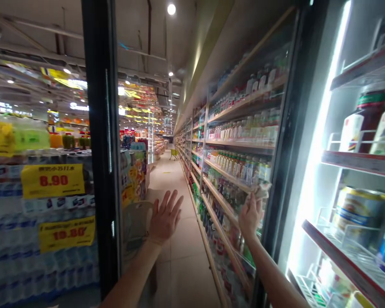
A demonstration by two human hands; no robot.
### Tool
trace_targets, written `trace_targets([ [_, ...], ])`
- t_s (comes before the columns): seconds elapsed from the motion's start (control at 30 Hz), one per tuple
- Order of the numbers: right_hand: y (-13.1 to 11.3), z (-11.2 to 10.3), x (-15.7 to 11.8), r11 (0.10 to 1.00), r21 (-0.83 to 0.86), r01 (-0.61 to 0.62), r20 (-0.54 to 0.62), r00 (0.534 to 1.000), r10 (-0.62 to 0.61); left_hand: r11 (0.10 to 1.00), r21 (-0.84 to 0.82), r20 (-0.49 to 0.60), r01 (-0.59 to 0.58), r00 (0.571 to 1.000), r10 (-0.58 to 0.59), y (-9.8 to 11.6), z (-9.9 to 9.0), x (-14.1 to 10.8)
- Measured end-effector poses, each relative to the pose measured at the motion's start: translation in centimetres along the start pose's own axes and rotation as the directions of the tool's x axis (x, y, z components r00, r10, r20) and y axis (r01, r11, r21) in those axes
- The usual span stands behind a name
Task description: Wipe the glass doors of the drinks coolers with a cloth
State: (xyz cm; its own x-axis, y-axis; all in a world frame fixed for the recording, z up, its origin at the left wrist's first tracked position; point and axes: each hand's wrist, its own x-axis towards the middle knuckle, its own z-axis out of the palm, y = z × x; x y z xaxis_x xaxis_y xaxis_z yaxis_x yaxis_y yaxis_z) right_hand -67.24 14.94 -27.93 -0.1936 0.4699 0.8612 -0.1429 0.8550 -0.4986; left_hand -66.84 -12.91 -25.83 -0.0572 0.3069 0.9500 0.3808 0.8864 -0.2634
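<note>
Wire shelves (359, 163) hold cans (356, 209) and bottles (353, 128), pale-edged shelves (227, 175) bottled drinks (234, 164)

Left hand (165, 217) splayed; right hand (250, 215) curled, seemingly gripping.

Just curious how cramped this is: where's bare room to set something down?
Beyond the glass door, the aisle floor shows a bare strip between the drink shelves on the right and stacked goods on the left. The lit cooler shelves look crowded with bottles and cans.
</note>
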Motion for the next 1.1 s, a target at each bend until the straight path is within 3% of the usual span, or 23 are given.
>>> trace_targets([
  [0.07,0.2,0.0,-0.1,0.998,0.021,0.051,0.005,0.999,-0.051,1.0,0.014,-0.002,-0.016,1.0,0.016,-0.1,0.2,-0.1],
  [0.1,-0.2,0.0,-0.7,0.986,0.04,0.163,0.053,0.985,-0.165,1.0,0.018,-0.008,-0.023,1.0,0.023,-0.2,0.3,-0.2],
  [0.17,-1.3,-0.1,-2.2,0.919,0.118,0.376,0.132,0.911,-0.39,0.999,0.012,-0.022,-0.031,0.999,0.031,-0.3,0.4,-0.2],
  [0.23,-2.1,-0.8,-2.7,0.886,0.227,0.403,0.143,0.887,-0.44,1.0,-0.007,-0.032,-0.017,0.999,0.017,-0.2,0.4,-0.1],
  [0.33,-1.6,-3.3,-0.1,0.91,0.403,0.094,0.257,0.943,-0.211,1.0,-0.029,-0.026,-0.003,1.0,0.002,0.0,0.1,0.0],
  [0.43,0.3,-5.8,5.1,0.862,0.433,-0.262,0.464,0.885,0.036,1.0,-0.012,-0.021,-0.026,0.999,0.026,0.1,-0.2,0.1],
  [0.5,1.1,-6.1,8.0,0.872,0.355,-0.338,0.393,0.9,0.189,0.999,0.004,-0.029,-0.04,0.999,0.04,0.2,-0.3,0.1],
  [0.57,0.8,-5.0,9.3,0.923,0.265,-0.281,0.164,0.956,0.244,0.999,0.018,-0.037,-0.042,0.998,0.043,0.1,-0.2,0.1],
  [0.63,-0.6,-2.8,8.7,0.973,0.192,-0.131,0.0,0.991,0.133,0.998,0.033,-0.034,-0.057,0.998,0.058,0.0,-0.1,-0.1],
  [0.73,-3.0,0.3,5.6,0.983,0.12,0.14,-0.014,0.99,-0.139,0.996,0.049,-0.029,-0.068,0.997,0.07,-0.3,0.2,-0.2],
  [0.83,-3.4,1.1,3.2,0.912,0.06,0.405,0.09,0.908,-0.409,0.998,0.037,-0.025,-0.06,0.998,0.061,-0.5,0.3,-0.2],
  [0.9,-2.0,0.6,3.3,0.87,0.03,0.493,0.158,0.857,-0.491,0.998,0.023,-0.022,-0.051,0.998,0.052,-0.5,0.2,-0.2],
  [0.93,-1.2,0.3,3.9,0.887,0.007,0.462,0.15,0.876,-0.458,0.998,0.016,-0.019,-0.053,0.998,0.053,-0.5,0.1,-0.2],
  [1.0,0.0,-0.1,5.5,0.965,-0.036,0.262,0.032,0.965,-0.26,0.999,0.007,-0.019,-0.049,0.999,0.049,-0.5,0.1,-0.2],
  [1.07,-0.6,0.1,6.4,0.993,-0.016,0.118,-0.075,0.99,-0.119,0.999,0.005,-0.018,-0.047,0.999,0.047,-0.4,0.3,-0.3],
  [1.1,-1.6,0.4,6.2,0.988,0.003,0.153,-0.078,0.985,-0.153,0.999,0.005,-0.018,-0.045,0.999,0.045,-0.4,0.3,-0.3],
])
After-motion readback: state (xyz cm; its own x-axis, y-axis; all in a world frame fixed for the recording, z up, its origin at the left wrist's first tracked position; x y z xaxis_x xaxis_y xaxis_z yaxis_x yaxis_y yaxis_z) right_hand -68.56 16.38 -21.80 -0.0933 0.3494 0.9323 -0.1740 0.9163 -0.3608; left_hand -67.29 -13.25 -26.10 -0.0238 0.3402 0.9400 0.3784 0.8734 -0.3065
